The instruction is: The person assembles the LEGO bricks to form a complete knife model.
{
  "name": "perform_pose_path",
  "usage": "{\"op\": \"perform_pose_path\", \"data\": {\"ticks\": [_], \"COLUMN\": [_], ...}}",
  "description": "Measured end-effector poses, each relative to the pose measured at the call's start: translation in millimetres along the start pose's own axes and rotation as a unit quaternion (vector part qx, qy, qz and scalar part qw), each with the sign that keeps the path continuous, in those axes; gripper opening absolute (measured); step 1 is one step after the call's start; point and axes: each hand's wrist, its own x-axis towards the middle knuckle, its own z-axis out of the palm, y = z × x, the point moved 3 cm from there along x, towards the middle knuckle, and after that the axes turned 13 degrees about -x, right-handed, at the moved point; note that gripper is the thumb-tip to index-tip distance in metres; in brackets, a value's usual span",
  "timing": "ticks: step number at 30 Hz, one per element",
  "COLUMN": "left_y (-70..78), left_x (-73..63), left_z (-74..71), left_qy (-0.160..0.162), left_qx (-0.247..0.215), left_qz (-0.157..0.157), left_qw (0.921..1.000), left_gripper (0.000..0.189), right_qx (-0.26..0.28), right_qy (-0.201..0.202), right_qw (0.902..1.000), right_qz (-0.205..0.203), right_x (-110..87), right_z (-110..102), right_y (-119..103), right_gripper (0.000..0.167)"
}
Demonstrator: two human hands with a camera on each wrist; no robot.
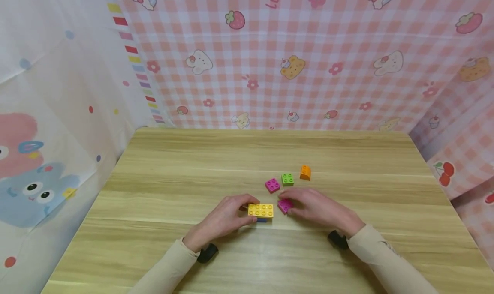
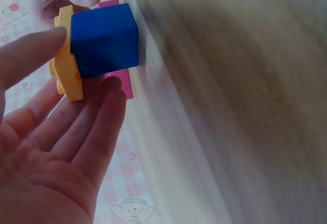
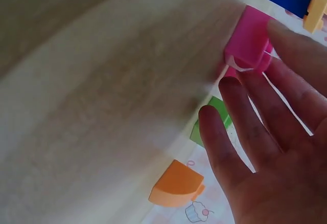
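Head view: left hand (image 1: 225,217) grips yellow brick (image 1: 260,211), right hand (image 1: 315,206) pinches magenta brick (image 1: 284,206); narrow gap between, table edges (image 1: 270,133) well apart.

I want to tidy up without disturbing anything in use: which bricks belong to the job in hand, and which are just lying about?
In the job:
yellow brick on top of blue brick, held by left fingers
nearer pink brick, held by right fingers

Apparently just lying about, in no hand:
farther pink brick
green brick
orange brick

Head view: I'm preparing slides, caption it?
Left hand holds a yellow brick atop a blue block, right hand a magenta brick.
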Motion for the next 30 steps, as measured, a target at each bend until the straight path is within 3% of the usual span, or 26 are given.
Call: {"op": "perform_pose_path", "data": {"ticks": [8,19,30], "left_y": [-0.5,-1.3,-2.9], "left_x": [1.2,1.2,0.4], "left_z": [1.0,1.3,2.1], "left_qy": [0.000,0.004,0.008], "left_qx": [-0.015,-0.029,-0.041], "left_qz": [0.000,-0.005,-0.003], "left_qw": [0.9999,0.9996,0.9991], "left_gripper": [0.032,0.031,0.031], "right_qx": [-0.009,-0.004,0.012], "right_qy": [0.000,0.065,0.135], "right_qw": [0.9999,0.9974,0.9908], "right_qz": [0.012,0.031,0.012], "right_x": [1.7,-11.4,-17.1], "right_z": [1.9,-6.3,-11.0], "right_y": [1.8,-1.0,-11.1], "right_gripper": [0.031,0.033,0.030]}}
